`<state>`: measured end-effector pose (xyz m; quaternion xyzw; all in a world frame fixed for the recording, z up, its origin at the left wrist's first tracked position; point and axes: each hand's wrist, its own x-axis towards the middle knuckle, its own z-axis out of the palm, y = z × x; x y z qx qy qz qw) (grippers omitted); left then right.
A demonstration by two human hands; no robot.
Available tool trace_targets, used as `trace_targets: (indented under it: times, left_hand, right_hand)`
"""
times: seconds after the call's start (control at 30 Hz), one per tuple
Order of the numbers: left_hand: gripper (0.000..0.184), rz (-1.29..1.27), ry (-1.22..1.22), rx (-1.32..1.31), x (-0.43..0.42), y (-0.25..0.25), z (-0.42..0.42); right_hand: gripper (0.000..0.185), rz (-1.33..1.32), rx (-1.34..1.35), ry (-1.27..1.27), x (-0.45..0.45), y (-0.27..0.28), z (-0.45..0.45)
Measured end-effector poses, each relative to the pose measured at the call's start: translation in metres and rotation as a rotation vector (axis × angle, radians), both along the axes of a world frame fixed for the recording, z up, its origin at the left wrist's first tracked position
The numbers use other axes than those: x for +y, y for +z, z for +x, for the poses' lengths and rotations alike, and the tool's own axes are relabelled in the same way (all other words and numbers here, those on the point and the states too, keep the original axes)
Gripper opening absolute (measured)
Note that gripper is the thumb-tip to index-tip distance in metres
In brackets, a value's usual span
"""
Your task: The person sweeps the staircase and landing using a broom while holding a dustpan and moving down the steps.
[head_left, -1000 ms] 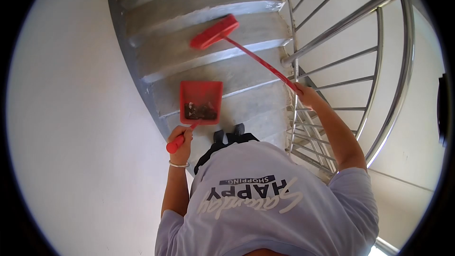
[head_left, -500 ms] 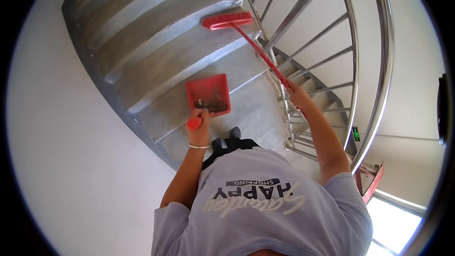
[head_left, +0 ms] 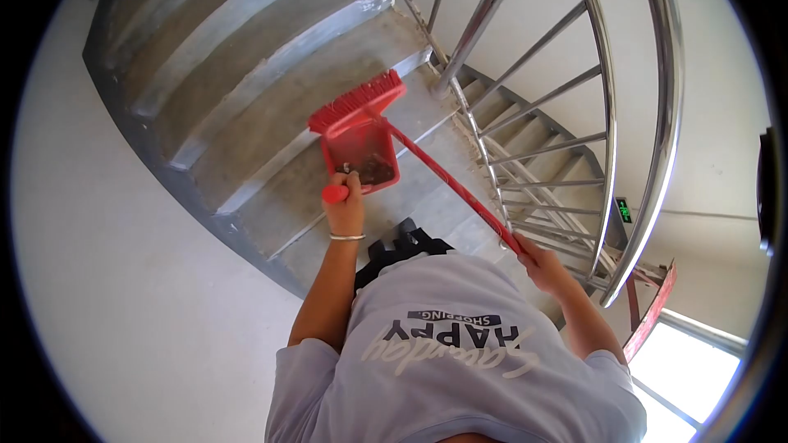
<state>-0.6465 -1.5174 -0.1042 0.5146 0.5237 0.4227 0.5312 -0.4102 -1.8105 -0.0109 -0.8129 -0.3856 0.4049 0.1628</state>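
Note:
My left hand (head_left: 345,207) is closed round the handle of a red dustpan (head_left: 392,166), whose round red handle end sticks out of the fist. Dark debris (head_left: 368,169) and a few pale bits lie in the pan near the handle side. My right hand (head_left: 542,265) grips the red stick of a broom (head_left: 447,174). The broom's red bristled head (head_left: 358,107) is over the far edge of the dustpan and hides part of it; whether the two touch I cannot tell.
Curved concrete steps (head_left: 246,90) rise ahead. A metal railing (head_left: 603,57) runs along the right, with a lower flight (head_left: 550,143) visible through its bars. On the left is a white wall (head_left: 123,279). A green-lit sign (head_left: 624,210) and a window (head_left: 685,369) show at right.
My right hand has moved back toward my body, bringing the broom head from the step above to the dustpan's far edge. The dustpan stays in my left hand, nearly in place.

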Motion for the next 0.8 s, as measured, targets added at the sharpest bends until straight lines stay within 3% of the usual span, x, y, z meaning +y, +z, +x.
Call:
trace_targets:
  times: [0.1, 0.2, 0.3, 0.37, 0.4, 0.47, 0.6, 0.67, 0.7, 0.8]
  left_hand:
    - [0.019, 0.008, -0.081, 0.134, -0.001, 0.001, 0.006]
    - [0.022, -0.040, -0.091, 0.074, 0.000, 0.007, 0.018]
    - [0.024, -0.036, -0.117, 0.115, 0.008, -0.005, 0.017]
    - [0.025, -0.085, -0.043, -0.007, 0.006, -0.011, 0.018]
    - [0.025, -0.091, -0.047, -0.008, 0.003, -0.011, 0.018]
    - [0.024, -0.072, -0.063, 0.022, 0.002, -0.007, 0.018]
    - [0.024, -0.098, -0.087, 0.023, 0.006, -0.002, 0.022]
    - [0.023, -0.129, -0.139, 0.051, 0.005, 0.006, 0.019]
    - [0.023, -0.129, -0.156, 0.052, 0.004, 0.005, 0.015]
    - [0.021, -0.104, -0.104, 0.055, -0.001, 0.003, -0.008]
  right_hand:
    - [0.041, 0.055, -0.102, 0.016, 0.022, -0.019, 0.010]
    - [0.041, -0.054, -0.120, 0.005, 0.055, -0.033, 0.014]
    - [0.041, 0.089, -0.190, 0.041, 0.052, -0.054, 0.011]
    - [0.042, -0.132, 0.091, -0.045, 0.032, -0.028, 0.010]
    - [0.042, -0.137, 0.090, -0.049, 0.020, -0.014, 0.012]
    - [0.044, -0.420, 0.601, -0.380, -0.007, 0.008, 0.016]
    - [0.045, -0.378, 0.880, -0.591, -0.045, 0.013, -0.002]
    - [0.048, -0.300, 0.552, -0.432, -0.052, -0.002, -0.018]
    - [0.048, -0.296, 0.555, -0.448, -0.050, -0.003, -0.024]
    - [0.057, -0.208, 0.025, -0.187, -0.035, -0.017, -0.022]
